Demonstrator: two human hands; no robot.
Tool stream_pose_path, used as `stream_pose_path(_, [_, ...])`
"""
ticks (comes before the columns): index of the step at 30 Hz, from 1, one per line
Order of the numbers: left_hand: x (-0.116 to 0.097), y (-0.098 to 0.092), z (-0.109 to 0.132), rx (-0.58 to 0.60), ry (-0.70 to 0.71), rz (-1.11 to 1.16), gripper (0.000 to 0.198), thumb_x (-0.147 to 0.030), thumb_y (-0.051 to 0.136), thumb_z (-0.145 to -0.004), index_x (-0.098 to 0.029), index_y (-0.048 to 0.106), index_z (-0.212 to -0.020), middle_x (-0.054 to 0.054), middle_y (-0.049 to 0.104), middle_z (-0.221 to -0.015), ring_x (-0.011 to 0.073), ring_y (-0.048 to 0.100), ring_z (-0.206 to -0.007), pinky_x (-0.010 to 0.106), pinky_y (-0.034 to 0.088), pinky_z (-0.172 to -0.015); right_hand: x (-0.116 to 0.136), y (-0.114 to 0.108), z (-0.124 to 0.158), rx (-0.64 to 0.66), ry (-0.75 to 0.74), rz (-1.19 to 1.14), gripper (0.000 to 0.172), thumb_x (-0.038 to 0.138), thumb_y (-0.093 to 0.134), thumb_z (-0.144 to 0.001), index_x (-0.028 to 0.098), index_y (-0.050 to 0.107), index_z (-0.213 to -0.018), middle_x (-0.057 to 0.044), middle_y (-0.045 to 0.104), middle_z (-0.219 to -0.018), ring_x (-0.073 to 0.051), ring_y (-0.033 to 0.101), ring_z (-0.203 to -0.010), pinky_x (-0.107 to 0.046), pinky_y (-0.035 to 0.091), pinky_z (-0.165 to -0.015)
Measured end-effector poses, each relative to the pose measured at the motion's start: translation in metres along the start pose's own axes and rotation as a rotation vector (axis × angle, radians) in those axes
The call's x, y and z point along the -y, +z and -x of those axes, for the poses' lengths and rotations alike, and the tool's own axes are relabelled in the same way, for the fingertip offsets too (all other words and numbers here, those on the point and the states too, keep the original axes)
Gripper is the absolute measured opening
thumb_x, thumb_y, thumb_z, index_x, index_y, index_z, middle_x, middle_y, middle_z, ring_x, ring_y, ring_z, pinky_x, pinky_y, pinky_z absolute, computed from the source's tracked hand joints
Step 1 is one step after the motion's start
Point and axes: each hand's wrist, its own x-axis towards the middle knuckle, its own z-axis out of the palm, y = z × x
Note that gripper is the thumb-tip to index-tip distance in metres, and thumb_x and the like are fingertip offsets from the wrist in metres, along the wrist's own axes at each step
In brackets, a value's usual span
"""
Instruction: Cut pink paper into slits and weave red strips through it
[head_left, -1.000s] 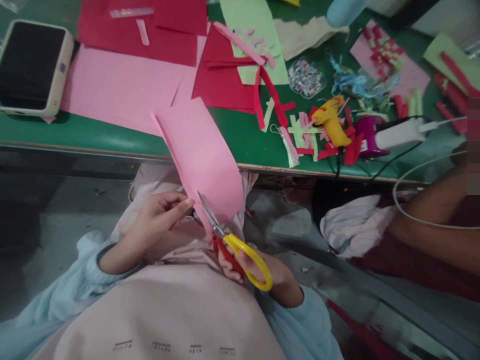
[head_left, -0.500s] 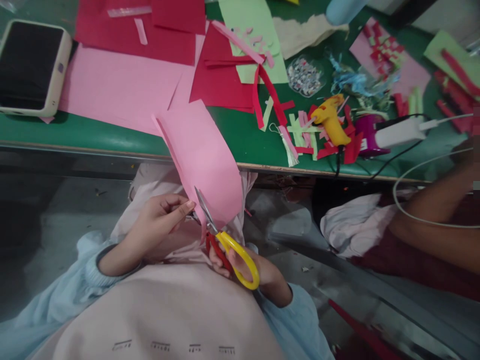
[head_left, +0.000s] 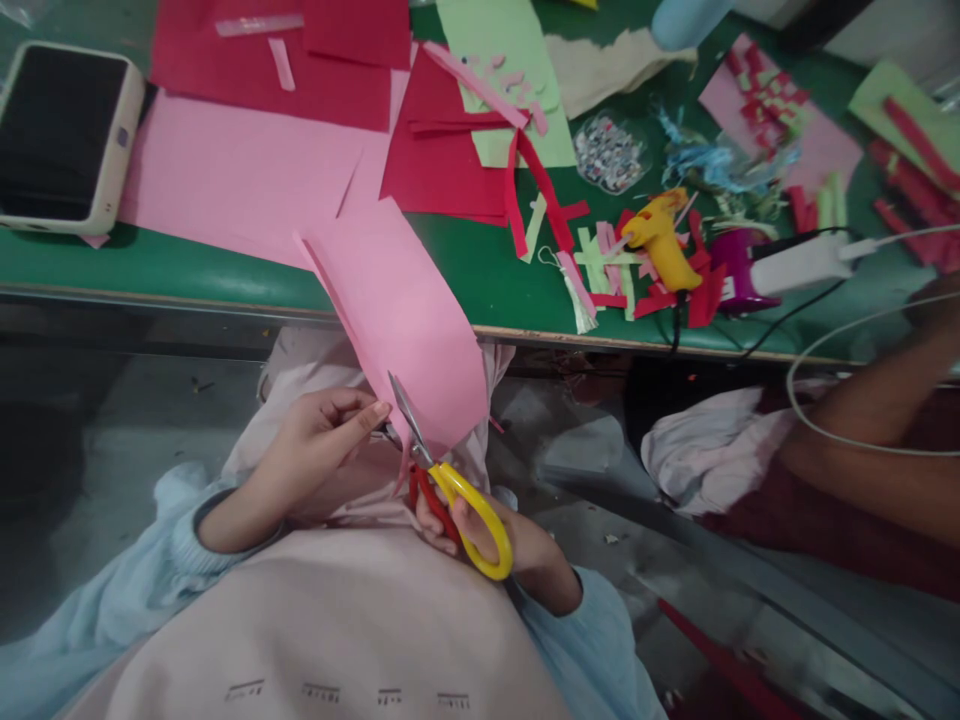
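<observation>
My left hand [head_left: 319,450] pinches the lower left edge of a pink paper sheet [head_left: 401,310] that curves up from my lap toward the table edge. My right hand [head_left: 487,530] grips scissors [head_left: 450,485] with yellow and red handles. Their metal blades bite into the bottom edge of the pink sheet, just right of my left fingertips. A narrow strip runs along the sheet's left side.
The green table [head_left: 480,270] carries pink and red paper sheets [head_left: 247,170], a phone [head_left: 64,135] at the left, a light green sheet, paper scraps, a yellow glue gun [head_left: 660,240] and a purple tool with a cable. Another person's arm [head_left: 870,450] is at the right.
My right hand and the scissors moved left and up, and the blades pushed further into the pink sheet. My left hand kept its pinch.
</observation>
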Motion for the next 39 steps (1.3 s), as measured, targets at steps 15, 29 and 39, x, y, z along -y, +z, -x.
stream_pose_path(15, [0.009,-0.003,-0.001,0.014,-0.006,0.001,0.038,-0.050,0.067,-0.083,-0.013,0.069,-0.077,-0.006,0.042,-0.047,0.0062,0.031,-0.042,0.018,0.021,-0.040,0.002,0.002,-0.001,-0.014,0.022,-0.030,0.056,0.075,0.051,-0.087,0.021,0.041,-0.096,0.006,0.033,-0.075,-0.005,0.029,-0.056,-0.024,0.023,-0.050])
stream_pose_path(29, [0.000,-0.002,0.001,0.025,0.015,-0.009,0.034,-0.046,0.067,-0.081,-0.015,0.067,-0.069,-0.006,0.041,-0.044,0.0066,0.031,-0.040,0.019,0.020,-0.038,0.005,0.002,0.003,-0.089,0.061,-0.040,0.053,0.070,0.060,-0.086,0.020,0.041,-0.088,0.007,0.037,-0.070,-0.004,0.031,-0.053,-0.022,0.022,-0.046])
stream_pose_path(39, [-0.002,-0.007,-0.007,0.015,0.017,-0.072,0.033,-0.045,0.066,-0.082,-0.018,0.061,-0.063,-0.006,0.042,-0.042,0.0076,0.033,-0.040,0.020,0.025,-0.041,0.001,-0.002,0.004,-0.161,0.182,-0.043,0.054,0.072,0.056,-0.086,0.020,0.043,-0.084,0.006,0.036,-0.071,-0.005,0.030,-0.055,-0.024,0.022,-0.048])
